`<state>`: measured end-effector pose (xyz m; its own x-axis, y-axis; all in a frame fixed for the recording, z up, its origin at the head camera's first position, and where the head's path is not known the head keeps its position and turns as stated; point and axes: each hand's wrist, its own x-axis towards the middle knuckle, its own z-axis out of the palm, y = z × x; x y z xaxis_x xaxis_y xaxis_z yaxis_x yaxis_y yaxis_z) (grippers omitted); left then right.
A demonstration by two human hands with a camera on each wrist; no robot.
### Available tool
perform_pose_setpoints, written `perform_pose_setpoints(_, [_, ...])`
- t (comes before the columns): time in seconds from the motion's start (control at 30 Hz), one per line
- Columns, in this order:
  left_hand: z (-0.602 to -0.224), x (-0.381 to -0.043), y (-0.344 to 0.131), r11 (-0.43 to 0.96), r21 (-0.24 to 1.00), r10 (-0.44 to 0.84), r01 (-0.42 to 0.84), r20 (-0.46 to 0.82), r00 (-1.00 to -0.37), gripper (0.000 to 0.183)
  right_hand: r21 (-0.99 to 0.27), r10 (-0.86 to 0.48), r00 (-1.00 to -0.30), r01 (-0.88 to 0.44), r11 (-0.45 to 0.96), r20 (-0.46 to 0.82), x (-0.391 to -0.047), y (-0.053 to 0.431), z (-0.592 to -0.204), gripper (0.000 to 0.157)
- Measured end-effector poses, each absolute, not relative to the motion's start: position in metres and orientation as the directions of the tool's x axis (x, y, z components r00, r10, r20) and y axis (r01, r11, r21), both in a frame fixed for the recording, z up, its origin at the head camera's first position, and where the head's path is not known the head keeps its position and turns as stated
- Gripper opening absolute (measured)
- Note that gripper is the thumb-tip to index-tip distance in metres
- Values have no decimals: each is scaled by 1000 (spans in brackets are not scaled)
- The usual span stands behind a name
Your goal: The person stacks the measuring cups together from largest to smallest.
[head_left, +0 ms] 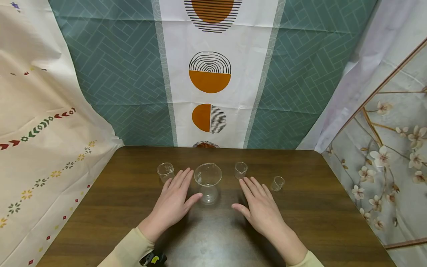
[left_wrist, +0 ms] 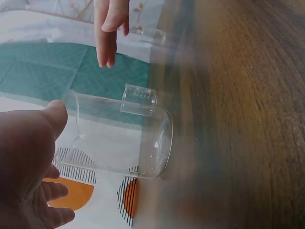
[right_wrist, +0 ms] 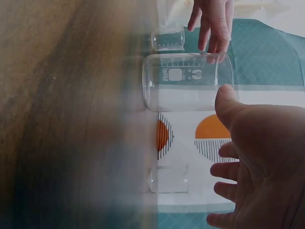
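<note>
Pale sleeves (head_left: 128,248) reach in from the near edge. The left hand (head_left: 172,204) and right hand (head_left: 262,207) are spread palm down over the table (head_left: 213,237), fingers extended forward, thumbs angled toward each other; both are relaxed and hold nothing. Between them, just beside the left thumb, stands the large beaker (head_left: 208,178), upright, its mouth up and long axis vertical; whether the thumb touches it I cannot tell. The smallest beaker (head_left: 278,183) stands upright right of the right hand. Beyond the left fingertips is the left beaker (head_left: 165,170), its spout toward the right; beyond the right fingertips, the fourth beaker (head_left: 241,169), both upright. Behind hangs a patterned curtain (head_left: 213,40).
</note>
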<state>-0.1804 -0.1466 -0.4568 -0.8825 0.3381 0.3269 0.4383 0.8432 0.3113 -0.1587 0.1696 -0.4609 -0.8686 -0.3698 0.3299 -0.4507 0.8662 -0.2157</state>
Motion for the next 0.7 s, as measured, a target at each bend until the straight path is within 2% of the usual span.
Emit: perform_pose_setpoints(0.7, [-456,-193,-141,846,356,314,397,269,-910,87,-225,-385,-872,-458,860,302,-174,151,-456,85])
